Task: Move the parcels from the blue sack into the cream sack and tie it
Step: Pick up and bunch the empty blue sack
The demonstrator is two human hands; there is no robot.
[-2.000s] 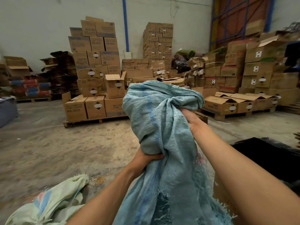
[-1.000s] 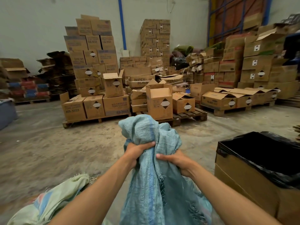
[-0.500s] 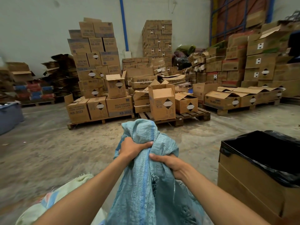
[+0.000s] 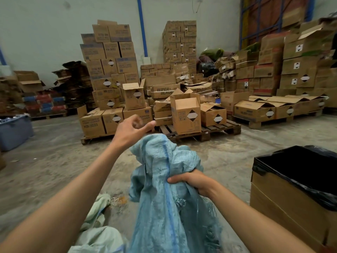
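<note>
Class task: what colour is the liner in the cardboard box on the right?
Black. The liner drapes over the box rim, clearest in the head view.

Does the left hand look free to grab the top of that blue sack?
Probably yes. The left hand holds nothing and hovers just above the blue sack, with nothing between them; the right hand grips it lower down.

You can't see inside the blue sack (image 4: pixel 169 207); its lower part runs off the bottom edge. Left of it, the cream sack (image 4: pixel 99 234) is cut off too, and above it your left hand (image 4: pixel 130 131) is blurred.
</note>
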